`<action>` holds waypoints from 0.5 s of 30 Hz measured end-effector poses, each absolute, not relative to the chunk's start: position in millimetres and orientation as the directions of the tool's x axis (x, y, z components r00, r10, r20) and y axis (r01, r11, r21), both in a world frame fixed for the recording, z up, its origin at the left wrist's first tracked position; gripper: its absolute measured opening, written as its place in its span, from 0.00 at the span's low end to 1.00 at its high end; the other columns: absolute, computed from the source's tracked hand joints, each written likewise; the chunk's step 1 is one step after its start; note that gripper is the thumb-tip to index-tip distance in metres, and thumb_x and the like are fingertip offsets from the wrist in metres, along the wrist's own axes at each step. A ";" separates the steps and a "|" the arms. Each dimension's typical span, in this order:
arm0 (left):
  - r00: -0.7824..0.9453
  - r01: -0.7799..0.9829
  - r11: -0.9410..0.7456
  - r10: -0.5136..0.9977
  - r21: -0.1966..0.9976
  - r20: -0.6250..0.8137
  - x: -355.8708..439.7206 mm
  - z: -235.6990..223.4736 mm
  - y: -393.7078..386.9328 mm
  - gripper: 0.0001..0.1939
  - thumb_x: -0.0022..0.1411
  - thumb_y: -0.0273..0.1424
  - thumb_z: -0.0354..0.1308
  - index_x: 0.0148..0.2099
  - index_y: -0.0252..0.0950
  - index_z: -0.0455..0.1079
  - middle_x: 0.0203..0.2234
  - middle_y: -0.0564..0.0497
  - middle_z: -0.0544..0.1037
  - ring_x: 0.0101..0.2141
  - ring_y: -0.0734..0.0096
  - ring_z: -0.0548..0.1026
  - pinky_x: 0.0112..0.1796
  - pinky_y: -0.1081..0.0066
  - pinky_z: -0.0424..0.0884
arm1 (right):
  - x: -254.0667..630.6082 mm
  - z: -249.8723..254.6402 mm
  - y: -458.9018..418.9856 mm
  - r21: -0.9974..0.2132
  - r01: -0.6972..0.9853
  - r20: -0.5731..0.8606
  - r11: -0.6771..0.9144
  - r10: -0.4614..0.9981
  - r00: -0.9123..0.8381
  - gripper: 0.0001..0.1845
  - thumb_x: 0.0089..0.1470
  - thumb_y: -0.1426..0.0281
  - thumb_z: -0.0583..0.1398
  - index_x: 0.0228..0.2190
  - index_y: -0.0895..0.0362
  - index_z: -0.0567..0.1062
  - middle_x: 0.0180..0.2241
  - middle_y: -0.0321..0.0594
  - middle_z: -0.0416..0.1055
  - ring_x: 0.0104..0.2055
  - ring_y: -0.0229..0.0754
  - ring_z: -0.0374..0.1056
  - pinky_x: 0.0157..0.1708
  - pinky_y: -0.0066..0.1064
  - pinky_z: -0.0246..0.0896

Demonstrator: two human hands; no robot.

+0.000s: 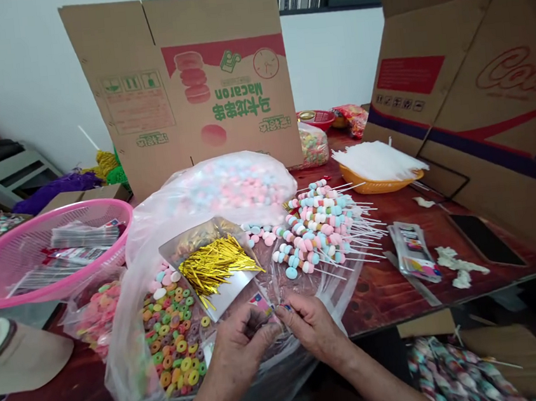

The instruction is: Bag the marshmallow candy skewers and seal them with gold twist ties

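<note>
My left hand point(247, 340) pinches a small clear plastic packet point(261, 302) with a colourful printed patch. Close beside it, the fingertips of my right hand point(312, 324) are pressed together at the packet's edge. Just beyond the hands, gold twist ties point(215, 266) lie heaped in an open silver box. Candy skewers point(307, 234) of pink, white and blue pieces on white sticks are piled to the right. Ring-shaped gummies point(175, 344) fill the left side of a large clear plastic bag point(128, 374) spread under my hands.
A pink basket point(129, 224) of flat packets and a lidded white container point(30, 359) stand left. Behind are a bag of pastel candies point(228, 182) and a Macaron carton point(137, 48). On the right are an orange basket point(372, 184) of sticks, stacked packets point(414, 252) and a phone point(485, 238).
</note>
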State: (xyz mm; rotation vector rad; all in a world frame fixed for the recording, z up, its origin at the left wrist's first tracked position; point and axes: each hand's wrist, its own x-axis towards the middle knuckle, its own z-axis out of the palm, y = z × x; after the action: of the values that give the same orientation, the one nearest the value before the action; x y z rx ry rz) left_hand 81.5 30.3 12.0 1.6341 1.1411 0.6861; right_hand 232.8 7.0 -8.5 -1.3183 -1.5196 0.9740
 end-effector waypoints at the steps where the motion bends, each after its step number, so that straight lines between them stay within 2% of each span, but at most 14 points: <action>1: 0.441 0.373 -0.121 0.895 0.920 -0.061 82.1 11.3 30.8 0.11 0.55 0.37 0.55 0.27 0.36 0.64 0.19 0.55 0.67 0.22 0.74 0.64 0.24 0.75 0.61 | 235.6 -10.3 7.7 -0.961 0.266 0.063 0.079 0.996 -0.067 0.23 0.56 0.56 0.50 0.16 0.56 0.58 0.17 0.30 0.50 0.21 0.32 0.48 0.21 0.26 0.44; 3: 0.501 0.413 -0.261 0.865 0.873 0.022 81.1 12.9 33.0 0.09 0.56 0.35 0.55 0.27 0.35 0.66 0.19 0.54 0.69 0.23 0.73 0.66 0.25 0.75 0.61 | 248.8 -9.2 13.4 -0.973 0.231 -0.009 0.004 0.998 -0.057 0.26 0.56 0.53 0.48 0.15 0.56 0.55 0.16 0.30 0.49 0.20 0.32 0.47 0.19 0.25 0.43; 4: 0.507 0.427 -0.324 0.859 0.844 0.074 79.6 14.4 34.2 0.09 0.56 0.34 0.54 0.27 0.35 0.67 0.19 0.53 0.70 0.23 0.73 0.67 0.26 0.75 0.62 | 260.3 -5.9 18.5 -0.964 0.267 -0.002 0.000 1.000 -0.009 0.26 0.56 0.53 0.47 0.14 0.56 0.55 0.15 0.31 0.49 0.19 0.33 0.47 0.19 0.26 0.44; 6: 0.467 0.451 -0.404 0.867 0.796 0.176 74.7 16.6 36.1 0.10 0.58 0.33 0.52 0.27 0.36 0.68 0.19 0.53 0.71 0.23 0.73 0.68 0.26 0.75 0.63 | 292.9 4.6 31.4 -0.871 0.490 0.124 0.037 0.981 0.146 0.25 0.58 0.57 0.46 0.15 0.56 0.60 0.16 0.34 0.55 0.21 0.35 0.51 0.22 0.27 0.49; 7: 0.434 0.460 -0.426 0.873 0.779 0.221 71.3 16.9 36.7 0.10 0.59 0.32 0.51 0.29 0.36 0.69 0.19 0.53 0.71 0.23 0.73 0.69 0.26 0.75 0.64 | 312.4 10.4 38.3 -0.752 0.659 0.235 0.036 0.948 0.216 0.22 0.58 0.61 0.47 0.17 0.57 0.64 0.19 0.37 0.60 0.24 0.37 0.55 0.25 0.28 0.51; 8: 0.404 0.464 -0.446 0.876 0.765 0.265 67.3 16.6 37.2 0.10 0.60 0.32 0.50 0.30 0.36 0.70 0.20 0.53 0.72 0.23 0.73 0.70 0.27 0.75 0.65 | 332.3 15.4 44.6 -0.560 0.828 0.330 0.029 0.925 0.191 0.17 0.57 0.66 0.50 0.21 0.58 0.69 0.24 0.41 0.65 0.28 0.41 0.59 0.29 0.31 0.53; 9: 0.382 0.460 -0.473 0.869 0.751 0.313 62.8 15.9 37.7 0.09 0.60 0.31 0.50 0.32 0.36 0.70 0.21 0.52 0.74 0.25 0.72 0.72 0.28 0.75 0.66 | 351.0 18.9 49.9 -0.342 0.940 0.367 -0.003 0.920 0.137 0.12 0.55 0.70 0.51 0.25 0.58 0.72 0.30 0.45 0.69 0.34 0.44 0.61 0.32 0.34 0.53; 11: 0.358 0.443 -0.553 0.831 0.705 0.427 53.2 13.9 38.6 0.08 0.60 0.29 0.51 0.35 0.36 0.71 0.26 0.51 0.77 0.29 0.71 0.74 0.31 0.73 0.69 | 380.6 20.0 55.9 0.012 0.999 0.326 -0.031 0.945 0.025 0.11 0.51 0.77 0.53 0.32 0.58 0.75 0.38 0.49 0.71 0.40 0.50 0.61 0.34 0.38 0.52; 13: 0.353 0.446 -0.632 0.775 0.633 0.525 44.1 12.0 39.7 0.08 0.60 0.28 0.51 0.37 0.37 0.71 0.29 0.49 0.78 0.32 0.69 0.75 0.35 0.71 0.70 | 397.4 14.9 54.9 0.202 0.979 0.254 0.019 0.965 -0.071 0.12 0.50 0.79 0.53 0.31 0.58 0.75 0.39 0.48 0.71 0.42 0.52 0.61 0.35 0.40 0.52; 15: 0.360 0.476 -0.679 0.730 0.558 0.581 37.0 10.9 41.0 0.08 0.60 0.28 0.51 0.39 0.38 0.71 0.30 0.49 0.79 0.32 0.68 0.76 0.36 0.69 0.70 | 404.1 8.3 47.7 0.245 0.967 0.268 0.072 0.953 -0.139 0.11 0.51 0.78 0.53 0.31 0.58 0.75 0.37 0.46 0.73 0.41 0.52 0.63 0.36 0.41 0.53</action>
State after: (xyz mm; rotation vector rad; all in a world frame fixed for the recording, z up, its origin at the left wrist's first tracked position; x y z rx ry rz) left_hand 37.0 41.0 10.9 2.3319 1.0689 1.2255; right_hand 404.1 47.7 8.3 -2.0369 -2.2723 -0.5711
